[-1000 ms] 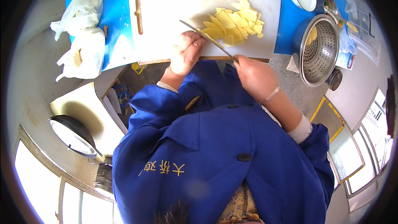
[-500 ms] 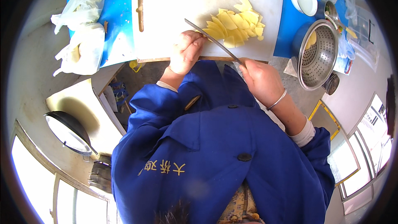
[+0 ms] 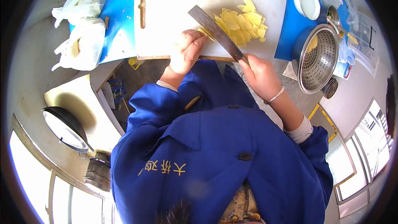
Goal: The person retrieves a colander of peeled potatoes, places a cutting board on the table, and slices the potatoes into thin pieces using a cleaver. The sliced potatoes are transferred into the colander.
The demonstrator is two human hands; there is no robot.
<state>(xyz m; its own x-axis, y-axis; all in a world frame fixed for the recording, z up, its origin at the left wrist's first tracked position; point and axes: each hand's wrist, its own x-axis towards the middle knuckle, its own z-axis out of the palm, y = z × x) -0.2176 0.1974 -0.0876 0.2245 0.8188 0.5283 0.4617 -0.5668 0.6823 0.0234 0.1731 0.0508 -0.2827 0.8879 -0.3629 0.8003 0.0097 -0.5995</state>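
Note:
My right hand (image 3: 263, 76) grips the handle of a kitchen knife (image 3: 216, 32) with a long, wide, dark blade. The blade slants up to the left over the white cutting board (image 3: 174, 0), its broad side showing. Just left of the blade, my left hand (image 3: 187, 49) rests at the board's near edge, fingers curled and pressed together on a piece of potato that is mostly hidden; a bit of yellow shows at the fingertips. Thin pale yellow potato slices (image 3: 242, 20) lie in a loose overlapping heap to the right of the knife, which partly covers them.
A steel colander (image 3: 329, 58) with yellow slices in it stands tilted to the right, near a white bowl (image 3: 307, 2). Two white plastic bags (image 3: 89, 43) lie on the blue tabletop (image 3: 120, 20) at left. A short wooden stick (image 3: 143, 6) lies at the board's left side.
The knife has turned from nearly edge-on to showing its broad side, and its tip sits slightly higher. My left hand keeps its place. The whole view has shifted a little.

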